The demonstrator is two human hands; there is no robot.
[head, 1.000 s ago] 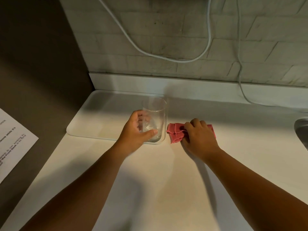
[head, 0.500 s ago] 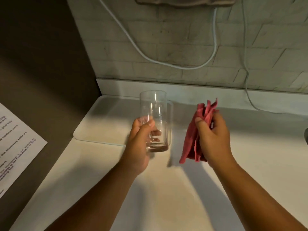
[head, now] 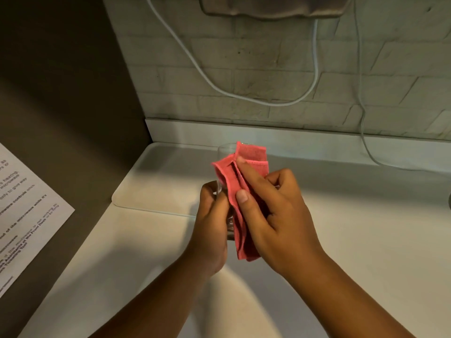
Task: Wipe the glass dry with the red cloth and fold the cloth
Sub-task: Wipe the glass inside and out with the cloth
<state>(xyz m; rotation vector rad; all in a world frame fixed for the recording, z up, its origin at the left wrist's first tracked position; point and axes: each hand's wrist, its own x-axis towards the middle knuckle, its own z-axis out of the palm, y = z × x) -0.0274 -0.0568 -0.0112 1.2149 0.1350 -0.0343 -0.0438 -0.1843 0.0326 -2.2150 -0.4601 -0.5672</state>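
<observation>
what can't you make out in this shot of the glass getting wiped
Head view only:
- Glass: mostly hidden behind the red cloth and both hands; wetness unreadable.
- Left hand: fingers hidden behind the glass.
- Printed sheet: cut off at left edge, text too blurred.
- Wall fixture: cut off at top.

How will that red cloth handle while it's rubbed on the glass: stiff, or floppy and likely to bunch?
Probably floppy: the cloth hangs in loose pleats below the right hand and holds no shape of its own. It likely bunches and shifts, since several layers overlap against the glass. It looks thin and light, so the left hand must steady the glass itself.
</observation>
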